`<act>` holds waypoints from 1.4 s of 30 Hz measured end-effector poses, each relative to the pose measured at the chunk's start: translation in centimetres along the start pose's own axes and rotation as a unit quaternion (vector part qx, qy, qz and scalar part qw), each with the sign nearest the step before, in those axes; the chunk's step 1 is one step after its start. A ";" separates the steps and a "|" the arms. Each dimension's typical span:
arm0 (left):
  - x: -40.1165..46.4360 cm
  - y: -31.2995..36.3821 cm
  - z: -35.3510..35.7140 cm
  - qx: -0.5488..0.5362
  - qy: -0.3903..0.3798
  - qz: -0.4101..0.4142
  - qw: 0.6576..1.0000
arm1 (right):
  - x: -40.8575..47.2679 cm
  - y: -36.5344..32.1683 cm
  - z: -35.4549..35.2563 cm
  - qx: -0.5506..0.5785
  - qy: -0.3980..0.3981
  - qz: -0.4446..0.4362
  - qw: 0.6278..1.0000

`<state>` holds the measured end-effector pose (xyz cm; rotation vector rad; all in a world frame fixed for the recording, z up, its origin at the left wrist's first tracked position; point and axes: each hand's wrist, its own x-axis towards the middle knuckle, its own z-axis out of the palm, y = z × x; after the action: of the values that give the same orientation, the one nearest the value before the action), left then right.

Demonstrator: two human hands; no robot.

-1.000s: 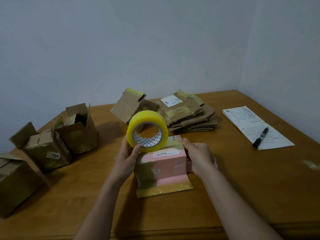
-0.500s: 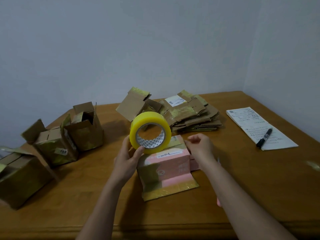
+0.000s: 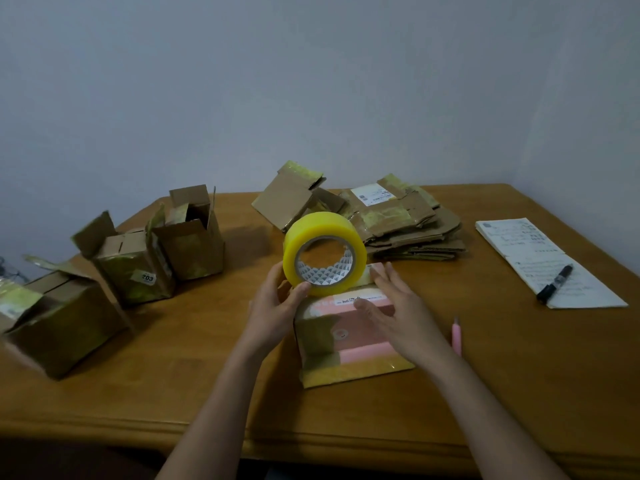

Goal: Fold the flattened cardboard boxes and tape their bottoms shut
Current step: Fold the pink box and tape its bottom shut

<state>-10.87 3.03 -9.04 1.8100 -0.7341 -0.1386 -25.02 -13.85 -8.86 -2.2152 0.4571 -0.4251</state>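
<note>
Over the pink box (image 3: 349, 327), left hand (image 3: 277, 306) grips tape roll (image 3: 323, 252); right hand (image 3: 398, 306) lies flat.

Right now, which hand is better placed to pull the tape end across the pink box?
Probably the right hand: it is open and flat on the pink box beside the tape roll, while the left hand grips the roll.

Yellow tape roll (image 3: 325, 253), pink box (image 3: 349, 327)
</note>
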 end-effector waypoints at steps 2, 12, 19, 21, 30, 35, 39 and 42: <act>0.0 0.1 0.3 -0.032 -0.002 0.001 0.999 | -0.1 0.1 0.1 0.005 0.005 0.002 1.000; -1.0 -0.5 -1.7 -0.228 0.022 -0.071 0.971 | 0.6 -0.3 -0.2 -0.277 0.000 -0.078 0.958; -1.3 -0.1 -1.3 -0.189 0.015 -0.053 0.980 | 0.9 -0.1 1.6 -0.269 -0.014 -0.085 0.959; -1.4 0.0 -2.6 -0.187 0.019 -0.035 0.982 | 0.8 -0.1 1.6 -0.260 -0.016 -0.082 0.962; -2.6 0.1 -5.8 -0.162 0.025 -0.014 0.986 | 0.6 -2.2 2.7 -0.292 -0.011 -0.124 0.948; -3.4 0.8 -6.5 -0.143 0.036 -0.010 0.989 | 0.2 -2.7 3.0 -0.269 0.002 -0.144 0.952; -4.7 0.4 -8.7 -0.133 0.056 -0.013 0.989 | 0.3 -2.4 3.2 -0.249 -0.002 -0.144 0.958; -5.5 0.3 -9.2 -0.115 0.058 -0.012 0.992 | 0.7 -2.2 3.4 -0.237 -0.013 -0.133 0.962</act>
<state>-11.36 13.47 -6.73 1.5926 -0.5882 -0.1272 -22.53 -10.60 -9.12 -2.7606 0.2648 -0.4629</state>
